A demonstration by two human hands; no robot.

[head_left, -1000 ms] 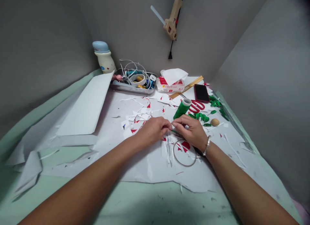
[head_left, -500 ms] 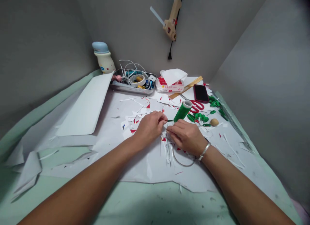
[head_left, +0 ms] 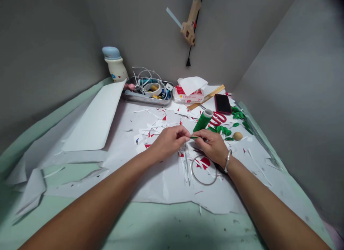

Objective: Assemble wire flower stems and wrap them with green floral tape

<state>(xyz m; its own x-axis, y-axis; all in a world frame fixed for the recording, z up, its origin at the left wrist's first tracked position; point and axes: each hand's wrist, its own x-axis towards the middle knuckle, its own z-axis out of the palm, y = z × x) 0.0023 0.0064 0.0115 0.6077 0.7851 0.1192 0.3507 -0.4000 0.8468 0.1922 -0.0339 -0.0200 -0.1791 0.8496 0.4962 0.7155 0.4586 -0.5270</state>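
Between my two hands is a small, narrow green leaf-shaped piece (head_left: 194, 137). My left hand (head_left: 173, 139) pinches its left end between thumb and forefinger. At the other end, my right hand (head_left: 213, 144) pinches it too, with a bracelet on the wrist. Just behind my fingers a spool of green thread (head_left: 202, 121) stands tilted. Several finished-looking green leaf shapes (head_left: 221, 130) lie to the right of the spool, beside a small tan ball (head_left: 237, 136). Below my right hand a thin ring (head_left: 192, 173) lies around red scraps (head_left: 205, 163), near thin wires (head_left: 187, 167).
Red-handled scissors (head_left: 219, 118) and a phone (head_left: 223, 103) lie at the back right. A metal tray (head_left: 146, 98) of supplies and a tissue pack (head_left: 188, 95) stand behind. White card (head_left: 94, 121) leans at left. A glue gun (head_left: 191, 24) hangs on the wall.
My right hand has risen slightly and moved right, uncovering the ring and red scraps. My left hand has shifted a little right. The green piece now shows between both hands' fingertips.
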